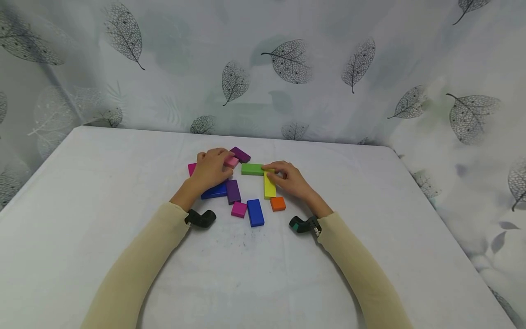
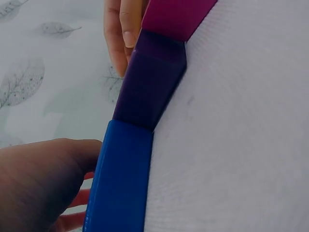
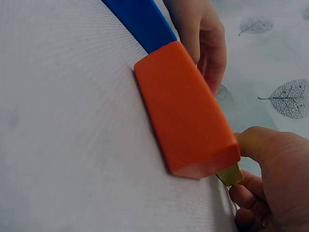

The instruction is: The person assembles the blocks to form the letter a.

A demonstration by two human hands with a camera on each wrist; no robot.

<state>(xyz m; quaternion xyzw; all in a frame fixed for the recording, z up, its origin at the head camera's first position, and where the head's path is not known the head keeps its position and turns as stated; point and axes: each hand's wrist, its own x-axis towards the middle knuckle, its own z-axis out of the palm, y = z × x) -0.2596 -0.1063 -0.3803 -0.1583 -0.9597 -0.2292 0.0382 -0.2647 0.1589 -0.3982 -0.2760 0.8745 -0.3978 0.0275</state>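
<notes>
My left hand (image 1: 211, 169) reaches over the left side of a group of coloured blocks, its thumb and index finger around a light pink block (image 1: 231, 162). Under and beside that hand lie a magenta block (image 1: 191, 169) and a blue block (image 1: 214, 191), both partly hidden. At the right, my right hand (image 1: 289, 179) pinches the far end of a yellow block (image 1: 269, 186). Its index fingertip is right at the end of a green block (image 1: 252, 169), which meets the yellow one at a corner. The right wrist view shows the thumb close to the yellow block (image 3: 231, 175).
Behind the pink block lies a purple block (image 1: 240, 154). Nearer stand another purple block (image 1: 233, 192), a small magenta block (image 1: 239, 209), an upright-lying blue block (image 1: 255, 213) and an orange block (image 1: 278, 204). All rest on a white-covered table (image 1: 255, 283) before a leaf-patterned cloth (image 1: 172, 55).
</notes>
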